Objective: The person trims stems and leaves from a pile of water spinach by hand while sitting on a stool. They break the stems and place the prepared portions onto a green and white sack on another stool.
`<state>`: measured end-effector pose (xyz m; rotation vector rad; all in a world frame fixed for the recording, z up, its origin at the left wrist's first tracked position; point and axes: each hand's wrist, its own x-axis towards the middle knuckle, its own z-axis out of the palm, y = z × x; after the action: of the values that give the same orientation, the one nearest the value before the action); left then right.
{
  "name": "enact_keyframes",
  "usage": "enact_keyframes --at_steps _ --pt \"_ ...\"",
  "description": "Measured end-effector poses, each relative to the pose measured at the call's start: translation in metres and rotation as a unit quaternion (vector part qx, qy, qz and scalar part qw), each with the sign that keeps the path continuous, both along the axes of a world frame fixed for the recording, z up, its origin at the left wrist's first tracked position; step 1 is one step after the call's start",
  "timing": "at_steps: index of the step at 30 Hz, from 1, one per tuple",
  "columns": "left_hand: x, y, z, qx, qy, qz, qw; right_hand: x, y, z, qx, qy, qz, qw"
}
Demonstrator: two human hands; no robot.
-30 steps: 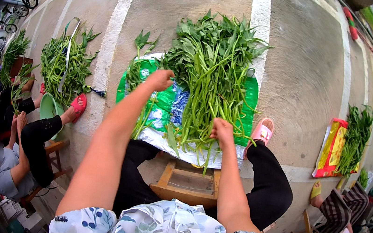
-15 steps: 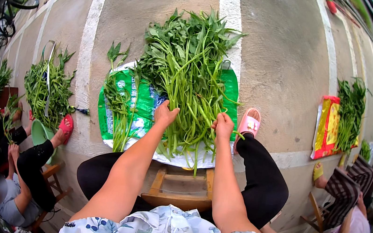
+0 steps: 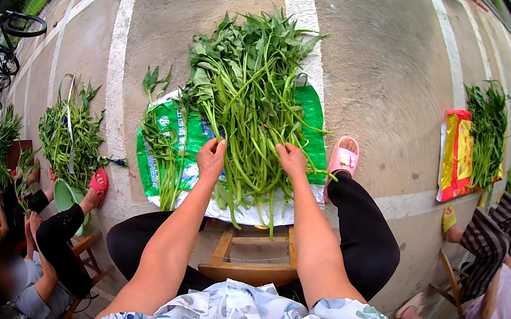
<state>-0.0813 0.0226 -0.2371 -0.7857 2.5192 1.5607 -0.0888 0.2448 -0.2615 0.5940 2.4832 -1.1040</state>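
Observation:
A big heap of long green water spinach stems (image 3: 247, 100) lies in front of me, leaves at the far end and cut stalks toward me. It rests on a flattened green and white sack (image 3: 311, 105). My left hand (image 3: 211, 157) is at the heap's left edge, its fingers pinched on a stalk there. At the right edge, my right hand (image 3: 292, 160) has its fingers closed on stalks, the tips partly hidden among them. A smaller row of water spinach (image 3: 168, 154) lies apart on the sack's left side.
A wooden stool (image 3: 247, 268) stands between my knees. My pink slipper (image 3: 344, 158) is right of the sack. People sit on both sides: a bundle of greens (image 3: 72, 132) and a green basin (image 3: 68, 198) at left, a red and yellow bag (image 3: 456, 154) at right.
My right hand has moved left and slightly up, from a stalk outside the heap's right edge onto the heap. My left hand has shifted a little left and down along its edge.

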Motion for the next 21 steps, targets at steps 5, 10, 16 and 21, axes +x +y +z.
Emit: enact_keyframes --at_steps 5,10,16,21 --pt "-0.003 0.007 0.025 0.145 -0.007 0.040 0.989 0.005 0.003 -0.003 -0.073 0.080 -0.052 0.993" --pt "-0.010 0.009 0.068 0.301 -0.033 0.111 0.946 0.009 0.018 -0.019 -0.155 0.115 -0.155 0.969" --pt "-0.016 -0.004 0.166 0.406 0.000 0.159 0.900 -0.005 0.003 0.029 -0.113 0.155 -0.133 0.972" --pt "-0.001 0.012 0.225 0.492 -0.004 0.100 0.865 -0.028 -0.021 0.134 -0.252 0.054 0.006 0.966"
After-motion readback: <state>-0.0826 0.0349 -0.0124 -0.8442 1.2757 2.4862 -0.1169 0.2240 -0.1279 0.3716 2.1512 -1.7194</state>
